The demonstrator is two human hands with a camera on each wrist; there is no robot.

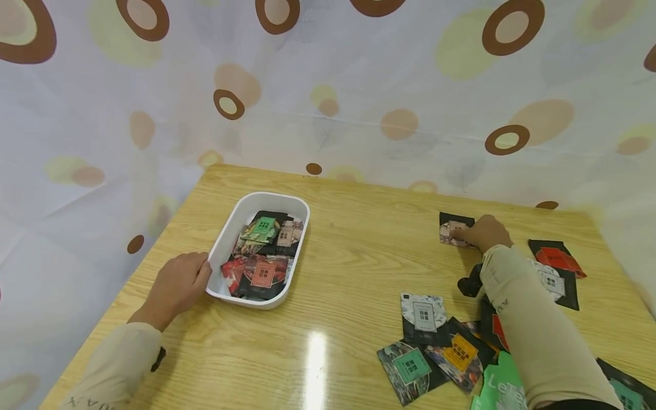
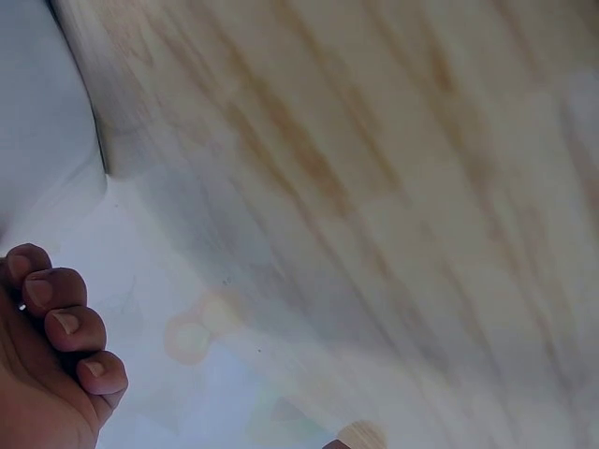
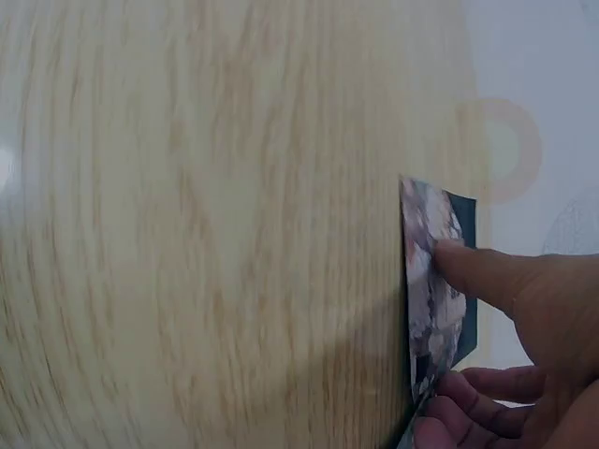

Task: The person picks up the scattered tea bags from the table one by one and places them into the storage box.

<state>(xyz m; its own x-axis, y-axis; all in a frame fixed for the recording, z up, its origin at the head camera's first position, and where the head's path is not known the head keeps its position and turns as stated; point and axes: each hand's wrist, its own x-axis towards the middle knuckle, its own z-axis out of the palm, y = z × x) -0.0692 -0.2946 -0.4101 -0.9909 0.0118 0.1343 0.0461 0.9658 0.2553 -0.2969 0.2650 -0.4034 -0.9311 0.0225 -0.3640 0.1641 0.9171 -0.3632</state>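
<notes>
My left hand (image 1: 178, 283) grips the left rim of a white tray (image 1: 217, 250); its curled fingers (image 2: 77, 329) show in the left wrist view beside the pale wall, with the thumb hidden there. Inside the tray lie several tea bag packets, one with a green label (image 1: 265, 225) and one with a red label (image 1: 263, 274). Far to the right, my right hand (image 1: 489, 232) pinches a black tea bag packet with a pinkish floral front (image 1: 451, 228). In the right wrist view, the thumb presses this packet's (image 3: 432, 290) face while other fingers meet its lower edge.
Beneath the right forearm lies a loose pile of packets, with grey (image 1: 424, 319), green (image 1: 411, 367) and orange (image 1: 459, 352) labels and a bright green packet (image 1: 499, 384). Farther right are red (image 1: 560, 259) and white (image 1: 552, 282) ones. Patterned cloth (image 1: 353, 97) hangs behind the wooden table (image 1: 353, 250).
</notes>
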